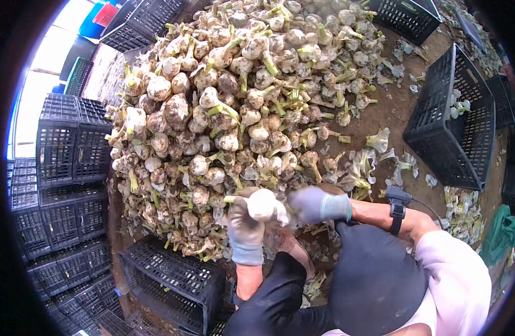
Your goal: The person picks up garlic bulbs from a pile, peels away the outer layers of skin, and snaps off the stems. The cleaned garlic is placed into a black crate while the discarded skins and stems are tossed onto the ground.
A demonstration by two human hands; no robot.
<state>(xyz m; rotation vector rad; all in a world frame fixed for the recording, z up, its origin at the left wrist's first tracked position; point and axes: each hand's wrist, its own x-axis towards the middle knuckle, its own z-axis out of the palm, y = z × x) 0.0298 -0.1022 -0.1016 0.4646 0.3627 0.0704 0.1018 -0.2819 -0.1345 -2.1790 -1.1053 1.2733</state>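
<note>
Black crates (173,280) and garlic heap (229,101) around bulb (263,203)

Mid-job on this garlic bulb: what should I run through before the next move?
1. Left hand gripping the garlic bulb: ok.
2. Right hand at the bulb: ok; its hold: cannot tell.
3. Bulb free of loose skin: cannot tell.
4. Black crate on the right open-topped, white bulbs inside: ok.
5. Ground before the crate free of peels: not ok, they lie scattered.

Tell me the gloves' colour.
Grey gloves, bluish cuffs, on the left hand gripping a garlic bulb and the right hand; head view shows them best.
</note>
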